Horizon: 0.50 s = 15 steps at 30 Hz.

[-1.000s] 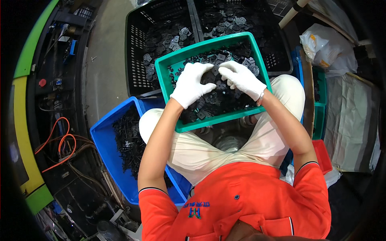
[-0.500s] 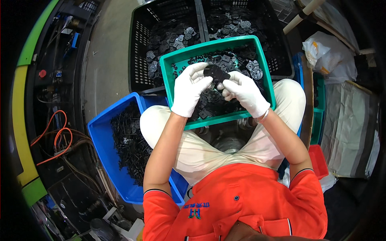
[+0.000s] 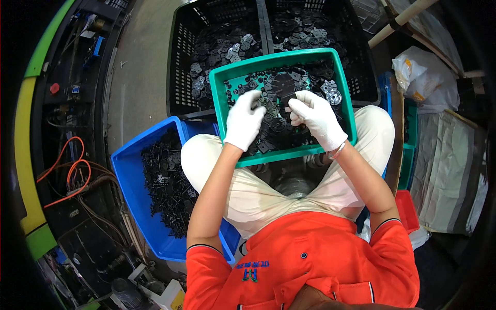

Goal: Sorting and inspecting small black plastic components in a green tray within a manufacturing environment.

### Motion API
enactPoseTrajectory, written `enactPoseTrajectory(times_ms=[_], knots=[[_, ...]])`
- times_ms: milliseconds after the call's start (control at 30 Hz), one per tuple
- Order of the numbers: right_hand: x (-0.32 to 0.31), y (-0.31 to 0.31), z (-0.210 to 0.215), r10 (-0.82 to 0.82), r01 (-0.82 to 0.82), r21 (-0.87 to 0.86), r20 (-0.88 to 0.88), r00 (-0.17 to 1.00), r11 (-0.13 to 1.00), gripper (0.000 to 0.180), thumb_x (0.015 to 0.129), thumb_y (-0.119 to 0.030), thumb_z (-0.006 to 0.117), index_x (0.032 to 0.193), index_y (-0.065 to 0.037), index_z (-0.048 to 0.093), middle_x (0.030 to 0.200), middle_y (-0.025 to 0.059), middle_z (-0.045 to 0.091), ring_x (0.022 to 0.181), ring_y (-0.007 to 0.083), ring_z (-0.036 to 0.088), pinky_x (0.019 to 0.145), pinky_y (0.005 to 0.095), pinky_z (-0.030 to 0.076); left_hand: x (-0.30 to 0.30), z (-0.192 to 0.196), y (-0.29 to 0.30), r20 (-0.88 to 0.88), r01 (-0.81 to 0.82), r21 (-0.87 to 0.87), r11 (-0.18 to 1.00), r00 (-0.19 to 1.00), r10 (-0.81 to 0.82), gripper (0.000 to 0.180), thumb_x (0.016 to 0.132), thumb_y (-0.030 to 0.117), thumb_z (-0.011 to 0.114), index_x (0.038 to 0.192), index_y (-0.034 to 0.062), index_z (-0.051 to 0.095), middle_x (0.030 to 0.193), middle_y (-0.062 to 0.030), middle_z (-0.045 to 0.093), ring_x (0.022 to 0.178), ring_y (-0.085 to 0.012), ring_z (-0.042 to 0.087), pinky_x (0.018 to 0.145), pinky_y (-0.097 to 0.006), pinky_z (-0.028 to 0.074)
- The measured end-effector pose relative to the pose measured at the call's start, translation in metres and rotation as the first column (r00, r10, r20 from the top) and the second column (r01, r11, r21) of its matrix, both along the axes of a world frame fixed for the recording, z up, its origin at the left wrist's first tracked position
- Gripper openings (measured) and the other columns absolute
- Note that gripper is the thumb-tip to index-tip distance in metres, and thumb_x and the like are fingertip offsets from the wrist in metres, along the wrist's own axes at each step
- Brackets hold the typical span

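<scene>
Landmark: green tray (image 3: 345, 98) on the lap. Left of it, blue bin (image 3: 126, 170) holds dark tangled parts. Over the tray, left hand (image 3: 244, 121), gloved, fingers curled, pinching a small dark stamped part (image 3: 258, 103); right hand (image 3: 315, 119) closed on a flat dark plate (image 3: 283, 87). Parts judged light, stiff, thin-edged; take by the rims. Beyond the tray, black crate (image 3: 178, 57) holds grey stampings.

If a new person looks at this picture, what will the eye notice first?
First come the two white-gloved hands, left hand and right hand, meeting over the green tray of dark flat parts on the person's lap. Next, the blue bin of black parts at the person's left, and the black crate beyond the tray.
</scene>
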State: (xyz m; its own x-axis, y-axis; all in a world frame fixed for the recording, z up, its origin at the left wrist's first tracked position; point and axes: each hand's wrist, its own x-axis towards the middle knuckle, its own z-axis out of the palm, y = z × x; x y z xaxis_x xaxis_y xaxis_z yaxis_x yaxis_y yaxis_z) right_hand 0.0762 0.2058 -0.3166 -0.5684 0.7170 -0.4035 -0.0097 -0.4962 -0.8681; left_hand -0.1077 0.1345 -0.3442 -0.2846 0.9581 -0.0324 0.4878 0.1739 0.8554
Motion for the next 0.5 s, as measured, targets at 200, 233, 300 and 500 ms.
enactPoseTrajectory(times_ms=[200, 233, 300, 500], knots=[[-0.004, 0.001, 0.002, -0.025, 0.025, -0.007, -0.004, 1.000, 1.000, 0.027, 0.087, -0.021, 0.059, 0.103, 0.001, 0.056, 0.084, 0.0059, 0.062, 0.067, 0.0090, 0.057, 0.062, 0.0226, 0.048, 0.023, -0.018, -0.008, -0.473, 0.088, -0.155, 0.984, 0.868, -0.152, 0.043, 0.072, 0.015, 0.068, 0.112, 0.0105, 0.054, 0.118, -0.0121, 0.047, 0.100, -0.0332, 0.053, 0.082, -0.041, 0.045], [-0.004, 0.002, 0.001, -0.020, 0.020, -0.012, -0.012, 1.000, 1.000, 0.028, 0.087, -0.021, 0.059, 0.104, 0.001, 0.056, 0.084, 0.0062, 0.062, 0.067, 0.0091, 0.057, 0.061, 0.0227, 0.048, 0.023, -0.017, -0.007, -0.471, 0.088, -0.154, 0.984, 0.869, -0.152, 0.043, 0.072, 0.015, 0.068, 0.112, 0.0105, 0.054, 0.118, -0.0121, 0.047, 0.100, -0.0332, 0.053, 0.082, -0.041, 0.045], [-0.004, 0.002, 0.002, -0.015, 0.015, -0.017, -0.019, 1.000, 1.000, 0.028, 0.087, -0.021, 0.059, 0.104, 0.001, 0.056, 0.084, 0.0065, 0.062, 0.067, 0.0092, 0.057, 0.061, 0.0228, 0.048, 0.023, -0.010, -0.005, -0.422, 0.094, -0.222, 0.970, 0.888, -0.182, 0.043, 0.072, 0.014, 0.068, 0.112, 0.0109, 0.053, 0.119, -0.0124, 0.047, 0.101, -0.0332, 0.054, 0.081, -0.041, 0.047], [-0.008, 0.000, 0.002, -0.016, 0.016, -0.005, -0.028, 0.999, 1.000, 0.028, 0.087, -0.020, 0.058, 0.105, 0.001, 0.056, 0.085, 0.0065, 0.063, 0.067, 0.0086, 0.057, 0.061, 0.0220, 0.048, 0.033, -0.012, -0.004, -0.550, 0.109, -0.225, 0.968, 0.806, -0.219, 0.042, 0.072, 0.015, 0.068, 0.111, 0.0117, 0.054, 0.121, -0.0137, 0.046, 0.097, -0.0329, 0.056, 0.078, -0.041, 0.049]])
